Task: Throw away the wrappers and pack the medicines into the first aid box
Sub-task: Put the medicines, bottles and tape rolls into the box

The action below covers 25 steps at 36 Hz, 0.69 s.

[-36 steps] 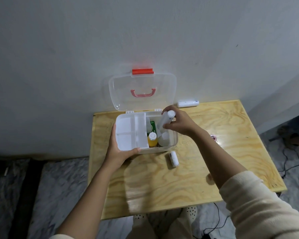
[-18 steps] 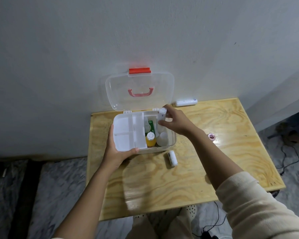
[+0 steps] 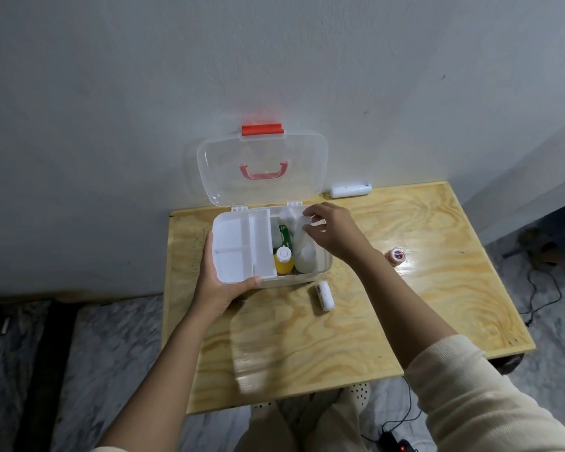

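Bottom edge: two forearms reach up, the right one in a cream sleeve. Table of pale plywood at centre frame. A white tube lies loose just below the box. Left hand clasps the box's lower-left corner, thumb along the white tray. Right hand over the box's right compartment, fingertips pinched on a blurred white bottle. Beside it inside: yellow bottle, green packet. Tape roll right of centre. Clear lid upright against the wall; another white tube at the table's far edge.
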Each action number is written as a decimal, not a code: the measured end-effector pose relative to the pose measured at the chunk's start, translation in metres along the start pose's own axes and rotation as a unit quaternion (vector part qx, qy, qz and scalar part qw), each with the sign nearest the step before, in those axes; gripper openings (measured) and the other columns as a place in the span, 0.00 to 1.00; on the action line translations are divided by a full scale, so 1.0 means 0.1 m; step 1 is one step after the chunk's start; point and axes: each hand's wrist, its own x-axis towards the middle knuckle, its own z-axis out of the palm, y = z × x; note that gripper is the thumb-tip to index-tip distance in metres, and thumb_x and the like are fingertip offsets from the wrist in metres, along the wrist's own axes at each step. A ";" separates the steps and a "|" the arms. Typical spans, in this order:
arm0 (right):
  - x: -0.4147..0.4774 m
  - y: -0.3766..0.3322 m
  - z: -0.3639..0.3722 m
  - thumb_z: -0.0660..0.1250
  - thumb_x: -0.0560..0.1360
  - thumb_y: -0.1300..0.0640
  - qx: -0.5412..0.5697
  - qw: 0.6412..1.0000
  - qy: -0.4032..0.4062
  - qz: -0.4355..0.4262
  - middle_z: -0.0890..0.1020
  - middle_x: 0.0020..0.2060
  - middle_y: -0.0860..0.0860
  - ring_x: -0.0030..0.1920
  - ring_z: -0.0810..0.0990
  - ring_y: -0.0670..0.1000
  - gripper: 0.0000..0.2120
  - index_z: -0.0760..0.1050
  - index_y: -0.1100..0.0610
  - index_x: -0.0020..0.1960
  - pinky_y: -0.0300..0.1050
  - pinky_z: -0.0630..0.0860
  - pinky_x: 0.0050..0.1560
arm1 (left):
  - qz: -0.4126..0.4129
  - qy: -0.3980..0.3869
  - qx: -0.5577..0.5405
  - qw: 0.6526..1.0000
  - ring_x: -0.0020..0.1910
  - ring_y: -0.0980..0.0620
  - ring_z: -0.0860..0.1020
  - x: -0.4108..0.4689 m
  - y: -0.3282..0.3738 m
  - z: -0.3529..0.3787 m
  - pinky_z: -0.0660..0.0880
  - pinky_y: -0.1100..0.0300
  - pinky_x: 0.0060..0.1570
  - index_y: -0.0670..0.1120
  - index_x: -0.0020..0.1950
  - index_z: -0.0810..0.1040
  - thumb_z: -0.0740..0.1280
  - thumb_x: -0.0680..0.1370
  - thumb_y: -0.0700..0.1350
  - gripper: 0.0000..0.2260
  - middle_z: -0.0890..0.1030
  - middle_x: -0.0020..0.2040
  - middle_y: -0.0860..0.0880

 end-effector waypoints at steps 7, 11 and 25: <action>0.01 0.03 0.02 0.69 0.71 0.65 -0.015 1.000 0.020 -0.014 0.80 0.49 0.58 0.46 0.79 0.54 0.09 0.79 0.63 0.51 0.47 0.79 0.51 | -0.003 0.003 0.009 1.000 0.58 0.81 0.66 -0.01 0.03 0.01 0.68 0.82 0.50 0.68 0.68 0.55 0.79 0.54 0.55 0.49 0.66 0.64 0.70; -0.01 0.02 0.04 0.67 0.73 0.62 -0.005 0.999 0.052 -0.009 0.80 0.52 0.57 0.47 0.79 0.53 0.10 0.78 0.62 0.54 0.39 0.77 0.51 | -0.009 -0.001 0.012 1.000 0.62 0.76 0.66 0.00 0.00 -0.01 0.69 0.78 0.53 0.64 0.73 0.55 0.80 0.55 0.55 0.52 0.67 0.67 0.66; -1.21 0.18 0.52 0.66 0.73 0.63 0.101 0.959 0.199 0.174 0.75 0.47 0.53 0.47 0.74 0.53 0.09 0.73 0.61 0.53 0.44 0.72 0.49 | -0.006 0.001 0.033 0.999 0.71 0.52 0.67 0.00 -0.05 -0.02 0.69 0.51 0.69 0.54 0.78 0.55 0.81 0.56 0.55 0.56 0.67 0.73 0.52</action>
